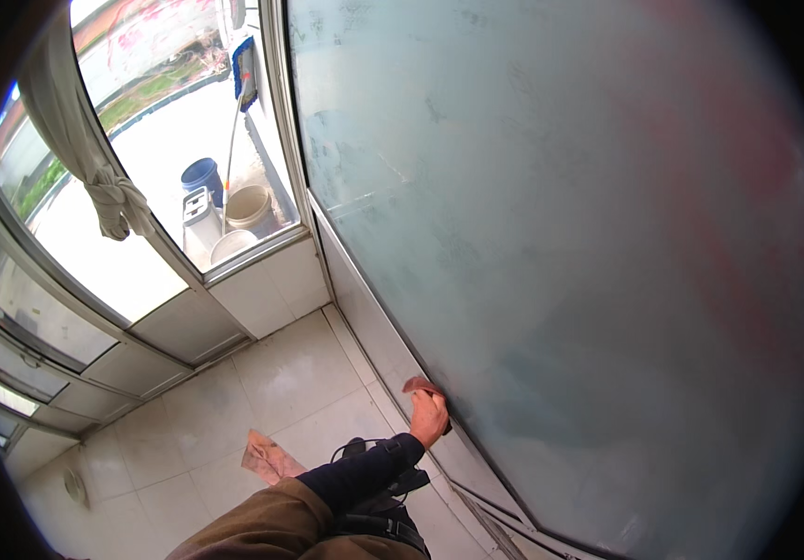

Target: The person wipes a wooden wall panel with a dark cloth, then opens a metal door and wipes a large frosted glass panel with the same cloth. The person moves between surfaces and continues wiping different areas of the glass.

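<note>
My left hand (430, 418) grips a reddish-brown cloth (421, 385) at the lower edge of a large frosted glass pane (549, 294). The fingers bend over the cloth, against the metal frame strip (377, 318) below the glass. Part of the cloth is hidden by the hand. My arm, in a brown sleeve with a dark cuff, reaches across from the lower left. Beyond the sleeve shows a pinkish sheet or cloth (267, 456); its near end is covered, and whether it rests on the floor I cannot tell. My right hand is out of view.
Pale floor tiles (283, 364) meet a metal-framed window wall at the left. A knotted curtain (111, 199) hangs there. Outside the glass stand a blue bucket (200, 173), a beige bucket (249, 204) and a mop with a blue head (244, 73). A dark shoe (354, 448) and a cable are below me.
</note>
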Demonstrator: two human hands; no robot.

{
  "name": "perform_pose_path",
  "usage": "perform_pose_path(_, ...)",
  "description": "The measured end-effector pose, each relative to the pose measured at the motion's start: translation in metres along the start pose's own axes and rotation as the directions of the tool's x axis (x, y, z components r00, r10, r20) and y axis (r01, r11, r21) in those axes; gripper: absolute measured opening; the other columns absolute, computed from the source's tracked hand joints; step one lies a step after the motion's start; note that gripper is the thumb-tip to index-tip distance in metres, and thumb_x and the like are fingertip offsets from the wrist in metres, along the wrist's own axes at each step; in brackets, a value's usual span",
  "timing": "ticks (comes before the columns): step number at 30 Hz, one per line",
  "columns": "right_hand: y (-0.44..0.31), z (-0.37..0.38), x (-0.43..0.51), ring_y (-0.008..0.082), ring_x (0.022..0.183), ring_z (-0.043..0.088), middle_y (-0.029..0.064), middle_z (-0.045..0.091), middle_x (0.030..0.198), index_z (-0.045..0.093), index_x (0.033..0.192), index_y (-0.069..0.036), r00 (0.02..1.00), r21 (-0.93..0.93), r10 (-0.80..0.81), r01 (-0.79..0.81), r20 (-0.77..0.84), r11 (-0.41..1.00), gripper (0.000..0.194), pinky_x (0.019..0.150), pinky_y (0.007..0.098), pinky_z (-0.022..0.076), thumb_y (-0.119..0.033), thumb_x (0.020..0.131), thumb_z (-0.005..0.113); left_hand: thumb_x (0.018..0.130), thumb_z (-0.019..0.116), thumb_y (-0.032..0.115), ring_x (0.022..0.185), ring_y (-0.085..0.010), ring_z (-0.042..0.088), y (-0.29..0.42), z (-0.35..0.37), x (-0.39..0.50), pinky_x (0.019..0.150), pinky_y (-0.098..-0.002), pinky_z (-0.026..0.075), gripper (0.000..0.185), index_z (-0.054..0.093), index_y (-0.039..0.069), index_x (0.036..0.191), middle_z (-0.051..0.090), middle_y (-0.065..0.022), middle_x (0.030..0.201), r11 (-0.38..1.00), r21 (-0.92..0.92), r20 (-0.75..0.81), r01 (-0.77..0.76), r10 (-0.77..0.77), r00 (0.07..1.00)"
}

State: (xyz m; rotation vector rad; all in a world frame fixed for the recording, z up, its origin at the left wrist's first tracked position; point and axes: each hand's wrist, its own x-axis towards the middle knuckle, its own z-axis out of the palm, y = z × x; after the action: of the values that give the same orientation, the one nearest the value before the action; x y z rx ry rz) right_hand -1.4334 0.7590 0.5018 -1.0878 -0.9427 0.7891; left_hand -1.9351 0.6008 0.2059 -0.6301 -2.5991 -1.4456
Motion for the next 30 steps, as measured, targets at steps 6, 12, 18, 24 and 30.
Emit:
perform_pose_path(6,0.010,-0.046,0.015,0.0346,0.145,0.042,0.0228,0.037,0.162,0.033,0.158,0.004,1.000,-0.002,0.001,-0.001,-0.014,1.000,0.074,0.125,0.0451,0.0277,-0.050,0.108,0.046,0.077,0.063,0.008,0.082,-0.0349,0.055,0.069,-0.021,-0.064,0.066,-0.0464,0.039,0.024,0.070,-0.006,0.095,0.054,-0.0177,0.088,0.601,0.498,0.574,-0.625,0.311,0.757)
perform_pose_path(12,0.038,-0.108,0.019,0.0356,0.144,0.042,0.0253,0.034,0.162,0.029,0.158,0.007,0.999,-0.203,-0.008,0.015,0.037,0.979,0.075,0.125,0.0462,0.0290,-0.048,0.109,0.047,0.080,0.066,0.001,0.103,-0.0346,0.059,0.063,-0.014,-0.104,0.076,-0.0442,0.046,0.034,0.065,0.002,0.114,0.055,-0.0207,0.111,0.821,0.000,0.831,-0.571,0.318,0.457)
perform_pose_path(18,0.052,-0.142,-0.043,0.0240,0.112,0.061,0.0138,0.063,0.124,0.059,0.132,0.002,0.999,-0.687,0.035,-0.014,0.016,0.727,0.045,0.100,0.0378,0.0500,-0.034,0.105,0.062,0.093,0.061,-0.002,0.122,-0.0342,0.059,0.047,-0.013,-0.091,0.099,-0.0357,0.054,0.043,0.048,0.003,0.133,0.052,-0.0235,0.128,0.666,-0.277,0.926,0.693,-0.006,0.376)
perform_pose_path(24,0.044,-0.063,-0.132,0.0165,0.080,0.069,0.0093,0.068,0.090,0.062,0.111,0.002,0.791,-0.578,0.278,0.114,0.546,0.808,0.017,0.075,0.0297,0.0569,-0.012,0.102,0.062,0.105,0.028,0.023,0.095,-0.0301,0.075,0.132,-0.077,-0.053,0.091,-0.0426,0.060,0.045,0.064,-0.001,0.118,0.075,-0.0177,0.104,0.360,-0.200,0.967,0.911,-0.074,0.242)
perform_pose_path(30,0.027,0.066,-0.181,0.0248,0.099,0.074,0.0151,0.075,0.111,0.059,0.136,0.000,0.415,-0.418,0.278,0.296,0.866,0.859,0.051,0.090,0.0365,0.0584,-0.010,0.089,0.078,0.105,0.030,0.024,0.095,-0.0285,0.074,0.152,-0.102,-0.038,0.091,-0.0420,0.060,0.045,0.065,0.000,0.121,0.074,-0.0171,0.107,0.399,-0.153,0.983,0.904,-0.036,0.182)
